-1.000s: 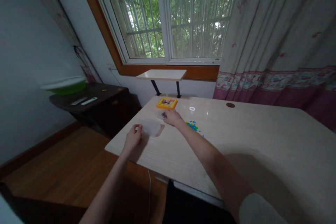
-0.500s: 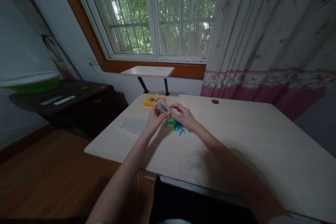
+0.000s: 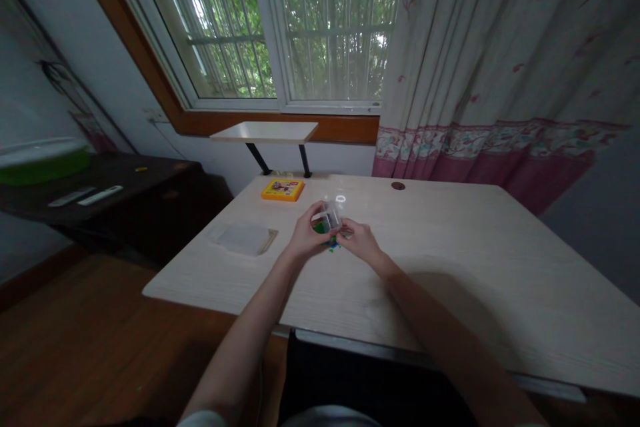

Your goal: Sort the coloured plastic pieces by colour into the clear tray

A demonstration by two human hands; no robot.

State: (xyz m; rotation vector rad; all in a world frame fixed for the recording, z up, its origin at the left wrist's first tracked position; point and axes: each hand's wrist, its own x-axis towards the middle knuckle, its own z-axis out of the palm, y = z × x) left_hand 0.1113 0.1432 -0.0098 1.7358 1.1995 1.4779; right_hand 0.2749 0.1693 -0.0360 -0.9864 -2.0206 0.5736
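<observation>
Now left hand (image 3: 303,238) and right hand (image 3: 364,242) hold the clear box (image 3: 331,215), the bag (image 3: 243,239) released.

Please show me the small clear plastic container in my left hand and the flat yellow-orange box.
Small clear plastic container (image 3: 331,215): head view, middle of its visible side.
Flat yellow-orange box (image 3: 283,188): head view, middle of its top.

Green and blue bits (image 3: 333,242) partly hidden behind left hand (image 3: 305,235) and right hand (image 3: 362,241), count unclear. Clear case (image 3: 331,215) part-covered by fingers; contents (something dark) too small to ID. Right fingertips' grip: can't tell. Print on yellow-orange box (image 3: 283,190) unreadable. Green basin (image 3: 45,168) cut by left edge, window (image 3: 270,27) by top, curtain (image 3: 460,47) by top and right.
</observation>
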